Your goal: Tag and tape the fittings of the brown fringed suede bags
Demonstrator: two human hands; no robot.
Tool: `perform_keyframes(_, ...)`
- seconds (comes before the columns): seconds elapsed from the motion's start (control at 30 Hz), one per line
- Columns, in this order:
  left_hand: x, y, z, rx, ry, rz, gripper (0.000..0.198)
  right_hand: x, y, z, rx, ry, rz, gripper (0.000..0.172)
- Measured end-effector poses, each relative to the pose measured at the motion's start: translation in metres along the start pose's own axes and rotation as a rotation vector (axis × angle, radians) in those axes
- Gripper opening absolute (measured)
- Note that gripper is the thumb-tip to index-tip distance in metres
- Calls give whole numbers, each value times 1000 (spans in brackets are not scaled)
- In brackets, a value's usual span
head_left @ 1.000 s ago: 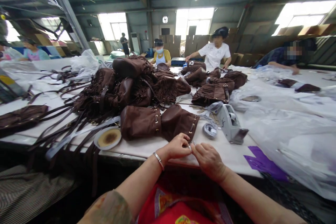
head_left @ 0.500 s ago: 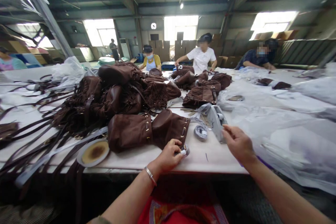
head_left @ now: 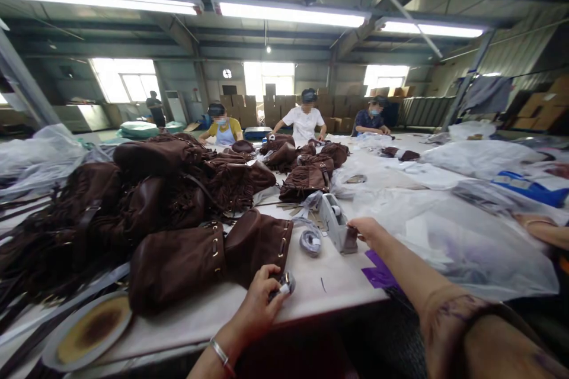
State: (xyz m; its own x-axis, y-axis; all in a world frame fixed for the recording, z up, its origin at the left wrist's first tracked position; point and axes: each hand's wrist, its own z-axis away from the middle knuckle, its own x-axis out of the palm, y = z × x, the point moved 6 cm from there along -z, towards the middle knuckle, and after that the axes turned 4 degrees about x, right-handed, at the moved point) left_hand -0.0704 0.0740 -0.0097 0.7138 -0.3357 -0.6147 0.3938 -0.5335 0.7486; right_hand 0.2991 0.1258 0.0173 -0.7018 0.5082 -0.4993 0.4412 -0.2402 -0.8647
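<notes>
My left hand (head_left: 263, 296) rests near the table's front edge, its fingers closed around a small plastic-wrapped coil (head_left: 288, 284) with a white band and a glint of metal. My right hand (head_left: 365, 230) reaches forward, thumb and fingers pinched at the near end of a grey tape dispenser (head_left: 334, 219); anything between the fingertips is too small to make out. Between the hands lies a similar wrapped coil (head_left: 310, 243). Left of them are two brown drawstring bags, one flat (head_left: 178, 263) and one overlapping it (head_left: 262, 243), with metal eyelets.
A heap of brown fringed bags (head_left: 151, 189) fills the left. In front stands a round stained dish (head_left: 89, 331). Clear plastic bags (head_left: 444, 243) and a purple piece (head_left: 380, 269) lie rightward. Another person's arm (head_left: 544, 230) enters at right; several people work opposite.
The view has turned right and tilted up, so the table contents sit further left. My left hand still holds the coil; my right hand stays at the dispenser's near end.
</notes>
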Motion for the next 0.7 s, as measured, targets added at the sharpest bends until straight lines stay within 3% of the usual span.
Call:
perform_keyframes(0.2, 2, -3, -2, 9, 0, 4, 24, -21, 26, 27, 153, 32, -143, 22)
perform_keyframes(0.37, 4, -6, -2, 24, -8, -5, 23, -3, 49, 60, 258, 4, -217, 21)
perform_keyframes(0.47, 4, -7, -2, 42, -8, -9, 21, 6, 53, 58, 265, 4, -209, 16)
perform_keyframes(0.6, 3, -8, 0, 62, 32, -4, 18, 0, 59, 49, 254, 4, -90, 10)
perform_keyframes(0.7, 4, -7, 2, 87, 55, -2, 15, 3, 58, 66, 204, -51, -9, 8)
